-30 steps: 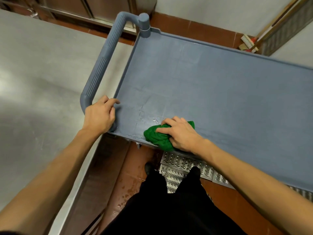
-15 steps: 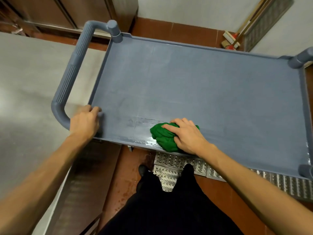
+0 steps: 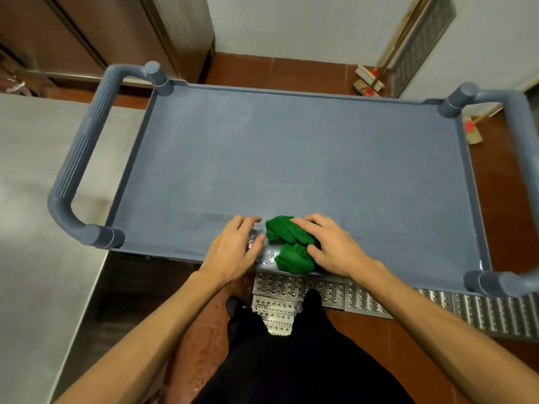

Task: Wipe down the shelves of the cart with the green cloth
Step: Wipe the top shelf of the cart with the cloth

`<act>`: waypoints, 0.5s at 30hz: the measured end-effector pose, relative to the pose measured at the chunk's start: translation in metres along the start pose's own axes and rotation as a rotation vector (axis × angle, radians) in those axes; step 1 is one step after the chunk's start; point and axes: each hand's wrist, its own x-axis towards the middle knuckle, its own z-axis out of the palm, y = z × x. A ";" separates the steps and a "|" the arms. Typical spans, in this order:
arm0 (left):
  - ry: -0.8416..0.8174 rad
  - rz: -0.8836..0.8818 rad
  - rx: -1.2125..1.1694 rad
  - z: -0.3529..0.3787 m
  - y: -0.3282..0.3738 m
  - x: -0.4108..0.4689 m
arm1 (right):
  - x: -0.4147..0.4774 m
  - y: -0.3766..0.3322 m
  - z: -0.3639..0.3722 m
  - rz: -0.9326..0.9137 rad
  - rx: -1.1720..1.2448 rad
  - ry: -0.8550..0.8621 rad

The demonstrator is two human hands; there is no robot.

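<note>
- Centrally, my right hand lies on the bunched green cloth, fingers curved over its top and thumb tucked against its near side, gripping it and pressing it down.
- My left hand rests palm down just beside the cloth, on its left, with fingers straight and slightly spread.
- The cloth sits on the top shelf of the grey-blue cart, close to the near rim and about midway along it; a wet sheen shows on the shelf between my hands.
- Tubular handles close the cart's left end and right end.
- A steel desk stands to the cart's left, perforated floor grating runs below its near edge, and brooms lean at the far wall.
</note>
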 end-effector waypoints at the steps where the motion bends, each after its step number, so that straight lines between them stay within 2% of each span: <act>1: -0.019 0.013 -0.014 0.004 0.010 0.005 | -0.005 0.005 -0.002 0.004 0.013 0.012; 8: -0.159 0.090 -0.069 0.041 0.078 0.026 | -0.044 0.045 -0.020 0.068 0.105 0.096; 15: -0.084 0.195 -0.096 0.076 0.145 0.053 | -0.093 0.093 -0.047 0.274 0.133 0.210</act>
